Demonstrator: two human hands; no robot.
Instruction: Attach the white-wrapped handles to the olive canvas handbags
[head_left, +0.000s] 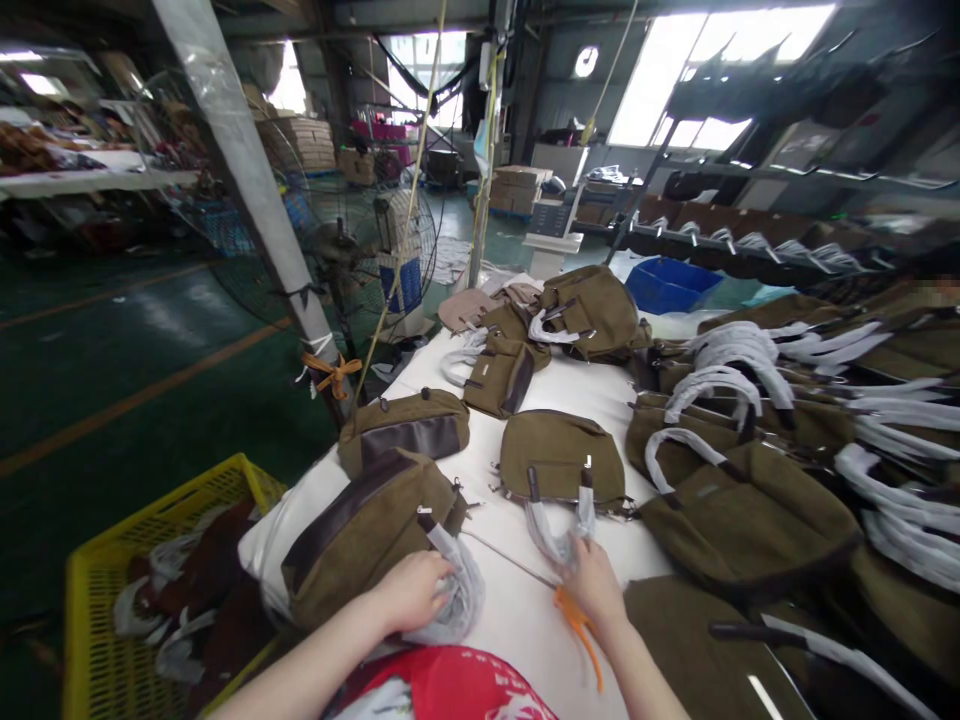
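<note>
My left hand (pixel 411 594) has its fingers closed on the plastic-wrapped handle (pixel 461 590) of an olive handbag (pixel 367 525) with a dark base, lying on its side. Around the white-wrapped handle (pixel 551 535) of a second olive handbag (pixel 562 455), my right hand (pixel 592 578) is closed too. That second bag lies flat in the middle of the white table (pixel 495 490), its handle toward me. Beside my right wrist is a thin rod (pixel 510 558) with an orange end (pixel 576 625), partly behind the hand.
Many more olive handbags (pixel 757 510) with wrapped handles are piled on the right. Others (pixel 589 310) lie at the far end. A yellow crate (pixel 165 600) holding brown bags stands at left, near a metal post (pixel 255 180) and a fan (pixel 337 240).
</note>
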